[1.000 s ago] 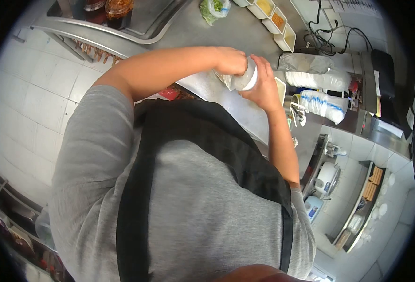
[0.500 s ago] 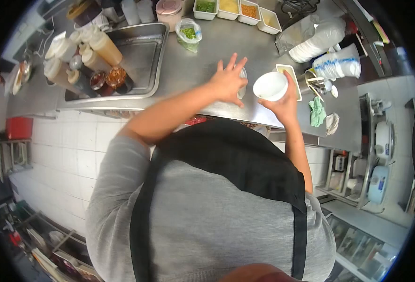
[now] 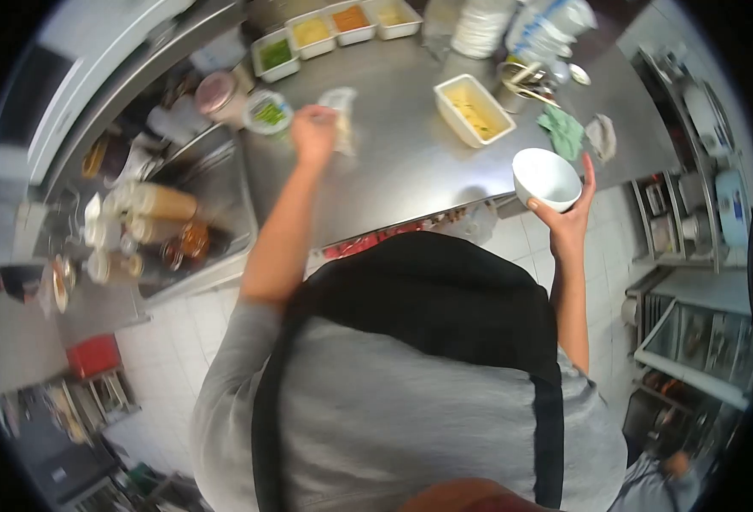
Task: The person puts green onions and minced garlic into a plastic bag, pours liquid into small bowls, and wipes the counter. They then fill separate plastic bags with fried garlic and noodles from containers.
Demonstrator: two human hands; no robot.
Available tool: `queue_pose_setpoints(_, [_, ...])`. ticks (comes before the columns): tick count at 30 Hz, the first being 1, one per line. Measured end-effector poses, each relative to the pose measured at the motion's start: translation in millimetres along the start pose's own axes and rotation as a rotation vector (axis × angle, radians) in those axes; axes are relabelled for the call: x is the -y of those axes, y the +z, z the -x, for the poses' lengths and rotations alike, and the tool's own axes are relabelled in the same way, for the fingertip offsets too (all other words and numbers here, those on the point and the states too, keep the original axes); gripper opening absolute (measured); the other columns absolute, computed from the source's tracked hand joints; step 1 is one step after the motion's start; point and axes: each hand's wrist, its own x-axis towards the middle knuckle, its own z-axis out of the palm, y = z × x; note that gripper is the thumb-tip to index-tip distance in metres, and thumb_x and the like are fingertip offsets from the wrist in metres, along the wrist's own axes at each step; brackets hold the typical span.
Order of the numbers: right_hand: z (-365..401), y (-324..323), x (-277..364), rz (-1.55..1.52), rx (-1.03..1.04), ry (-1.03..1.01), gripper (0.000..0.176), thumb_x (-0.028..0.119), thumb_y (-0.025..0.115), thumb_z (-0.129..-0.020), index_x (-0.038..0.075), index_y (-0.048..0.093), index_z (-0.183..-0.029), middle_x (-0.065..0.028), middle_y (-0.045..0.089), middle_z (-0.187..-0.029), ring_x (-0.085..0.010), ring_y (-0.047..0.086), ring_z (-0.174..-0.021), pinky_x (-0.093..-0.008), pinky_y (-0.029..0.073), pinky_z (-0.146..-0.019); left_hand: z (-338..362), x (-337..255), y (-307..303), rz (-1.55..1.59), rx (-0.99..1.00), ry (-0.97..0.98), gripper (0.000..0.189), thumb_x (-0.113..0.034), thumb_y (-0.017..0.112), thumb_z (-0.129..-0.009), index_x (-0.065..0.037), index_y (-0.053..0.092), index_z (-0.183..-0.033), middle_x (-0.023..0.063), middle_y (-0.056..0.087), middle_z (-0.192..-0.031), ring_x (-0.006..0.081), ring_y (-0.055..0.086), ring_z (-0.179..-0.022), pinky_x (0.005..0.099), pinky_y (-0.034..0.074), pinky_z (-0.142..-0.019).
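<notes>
One bowl (image 3: 546, 177), mouth upward, in right hand (image 3: 569, 220)

- I can read no text, brand, number or sign anywhere in front of me.
- Blue markings run along the plastic sleeve (image 3: 552, 24) standing at the back of my counter (image 3: 385, 162), to the right; they are too small and blurred for me to make out a single letter or figure, and I cannot tell whether they are words or only a printed pattern.
</notes>
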Motion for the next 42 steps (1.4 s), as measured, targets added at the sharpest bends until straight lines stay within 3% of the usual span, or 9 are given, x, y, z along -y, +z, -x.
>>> queue_pose_setpoints(8, [-111.1, -124.6, -82.4, 0.188, -0.299, 0.022, 0.071, 0.031, 0.089, -0.058, 0.005, 0.048, -0.110, -0.0168, 0.056, -0.111, -0.0259, 0.057, -0.102, -0.0367, 0.048, -0.085, -67.4, 25.5, -6.9, -0.625, -0.054, -0.073, 0.056, -0.045, 0.072, -0.073, -0.006, 0.065, -0.111, 0.0223, 0.063, -0.109, 0.0361, 0.059, -0.103, 0.0402, 0.044, -0.092])
queue_pose_setpoints(10, [-154.3, -158.6, -109.3, 0.336, -0.376, 0.032, 0.069, 0.034, 0.088, -0.058, 0.005, 0.049, -0.107, -0.0188, 0.058, -0.107, -0.0277, 0.057, -0.101, -0.0376, 0.048, -0.084, -46.0, -0.8, -2.0, -0.740, -0.281, 0.080, 0.060, -0.039, 0.075, -0.074, -0.007, 0.058, -0.122, 0.0250, 0.054, -0.120, 0.0385, 0.050, -0.113, 0.0429, 0.038, -0.098])
queue_pose_setpoints(12, [-199.1, -190.7, -137.3, 0.438, -0.443, 0.068, 0.066, 0.039, 0.088, -0.057, 0.005, 0.052, -0.100, -0.0203, 0.061, -0.104, -0.0311, 0.058, -0.100, -0.0397, 0.047, -0.084, -26.4, -26.2, 3.0, -0.491, -0.308, 0.087, 0.061, -0.027, 0.076, -0.073, -0.008, 0.054, -0.127, 0.0229, 0.048, -0.122, 0.0389, 0.043, -0.117, 0.0448, 0.035, -0.100])
queue_pose_setpoints(17, [-306.0, -265.5, -234.9, 0.627, -0.546, 0.115, 0.063, 0.053, 0.085, -0.055, 0.005, 0.055, -0.083, -0.0225, 0.061, -0.108, -0.0355, 0.057, -0.102, -0.0411, 0.044, -0.089, 41.3, -63.2, 37.0, -0.517, -0.272, 0.120, 0.057, -0.012, 0.074, -0.072, -0.006, 0.053, -0.124, 0.0213, 0.044, -0.122, 0.0386, 0.043, -0.115, 0.0455, 0.035, -0.098])
queue_pose_setpoints(24, [-422.7, -290.0, -374.4, 0.790, -0.643, 0.185, 0.061, 0.050, 0.085, -0.055, 0.007, 0.061, -0.090, -0.0211, 0.057, -0.112, -0.0383, 0.051, -0.112, -0.0461, 0.043, -0.093, 145.0, -80.3, 77.6, -0.611, -0.183, -0.063, 0.060, -0.007, 0.066, -0.077, -0.005, 0.043, -0.133, 0.0270, 0.030, -0.135, 0.0427, 0.034, -0.123, 0.0493, 0.029, -0.104])
queue_pose_setpoints(30, [-529.0, -272.4, -425.0, 0.647, -0.560, 0.111, 0.052, 0.026, 0.082, -0.064, 0.013, 0.059, -0.108, -0.0235, 0.052, -0.121, -0.0412, 0.047, -0.116, -0.0417, 0.039, -0.100, 158.9, -81.5, 86.0, -0.713, -0.207, -0.091, 0.060, -0.007, 0.063, -0.077, -0.004, 0.042, -0.133, 0.0251, 0.031, -0.133, 0.0414, 0.032, -0.125, 0.0500, 0.028, -0.104])
queue_pose_setpoints(32, [-566.6, -265.7, -446.4, 0.549, -0.501, 0.029, 0.057, 0.015, 0.072, -0.071, 0.015, 0.051, -0.124, -0.0222, 0.055, -0.118, -0.0356, 0.052, -0.111, -0.0408, 0.041, -0.099, 156.4, -84.8, 87.0, -0.725, -0.193, -0.124, 0.060, -0.007, 0.063, -0.077, -0.003, 0.041, -0.133, 0.0246, 0.031, -0.133, 0.0406, 0.032, -0.125, 0.0488, 0.028, -0.104])
queue_pose_setpoints(36, [-606.4, -248.0, -479.0, 0.193, -0.516, 0.040, 0.054, 0.006, 0.061, -0.077, 0.008, 0.047, -0.129, -0.0172, 0.061, -0.111, -0.0266, 0.059, -0.100, -0.0345, 0.045, -0.092, 154.0, -81.5, 92.0, -0.630, -0.238, -0.195, 0.057, -0.003, 0.062, -0.078, -0.003, 0.043, -0.132, 0.0215, 0.034, -0.129, 0.0325, 0.044, -0.111, 0.0427, 0.039, -0.095])
queue_pose_setpoints(42, [-578.6, -233.8, -469.0, 0.195, -0.540, 0.099, 0.030, 0.007, 0.057, -0.083, 0.001, 0.059, -0.113, -0.0086, 0.068, -0.088, -0.0145, 0.064, -0.078, -0.0271, 0.051, -0.071, 150.2, -84.3, 77.6, -0.431, -0.427, -0.305, 0.051, 0.000, 0.063, -0.080, -0.008, 0.048, -0.128, 0.0052, 0.055, -0.087, 0.0140, 0.051, -0.070, 0.0289, 0.045, -0.065])
